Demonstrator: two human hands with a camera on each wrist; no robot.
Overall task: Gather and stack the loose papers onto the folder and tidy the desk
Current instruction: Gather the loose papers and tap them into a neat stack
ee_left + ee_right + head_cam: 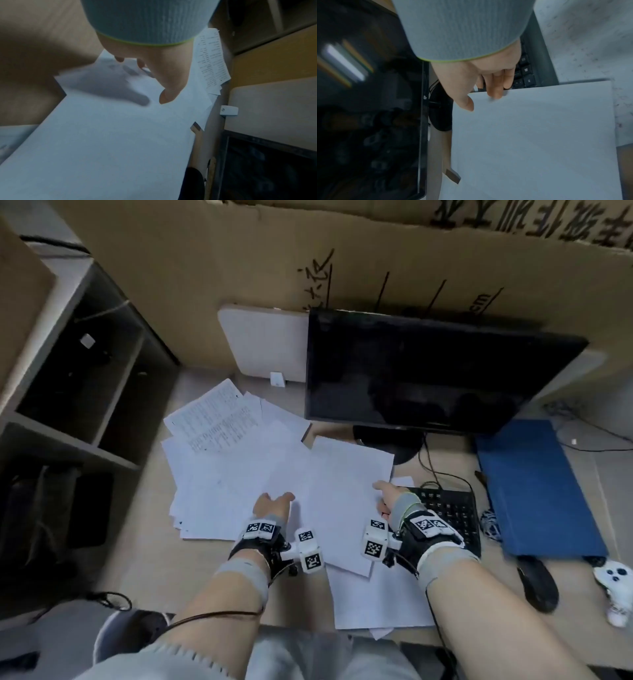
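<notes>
Several loose white papers (219,474) lie fanned across the desk's left half, with printed sheets (212,419) on the far side of the heap. One large blank sheet (329,501) lies slanted over them. My right hand (382,494) pinches its right edge, thumb over the paper; in the right wrist view the right hand (481,98) has thumb and fingers at the edge of the blank sheet (539,135). My left hand (274,499) is at the sheet's left side, and in the left wrist view this hand (145,78) is spread with straight fingers just over the paper (102,135). The blue folder (537,491) lies flat at the right.
A black monitor (428,371) stands behind the papers, with a keyboard (448,508) beside my right hand. A mouse (537,583) and a white controller (616,577) lie near the folder's front end. Another sheet (376,601) reaches the desk's front edge. Dark shelves (68,371) stand to the left.
</notes>
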